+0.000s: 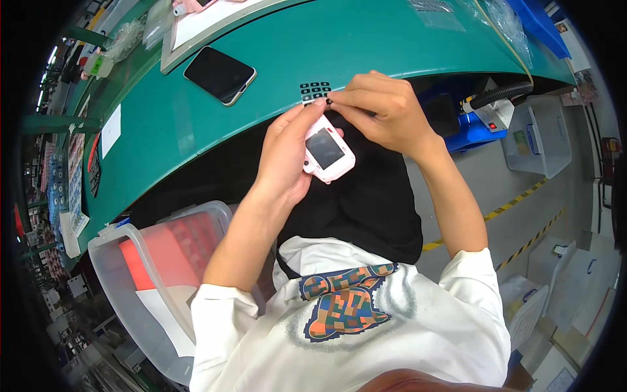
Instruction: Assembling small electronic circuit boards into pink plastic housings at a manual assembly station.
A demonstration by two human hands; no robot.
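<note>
My left hand (281,153) is wrapped round a small pale pink camera (339,171), thumb along its upper end. The camera is tilted, its dark screen facing up, above my lap at the bench edge. At that same upper end, my right hand (386,110) pinches a tiny dark piece between thumb and forefinger. What the piece is cannot be made out, and it is close to or touching the camera. Just beyond the fingers, a sheet of small black rounded-square pieces (315,89) lies on the green bench (274,52).
A black-screened phone (219,74) rests on the bench to the left. At the far left is a white-surfaced tray (209,26). A clear plastic bin (112,258) with red contents stands by my left arm. Another clear bin (545,140) sits on the floor at right, near a black hose (503,95).
</note>
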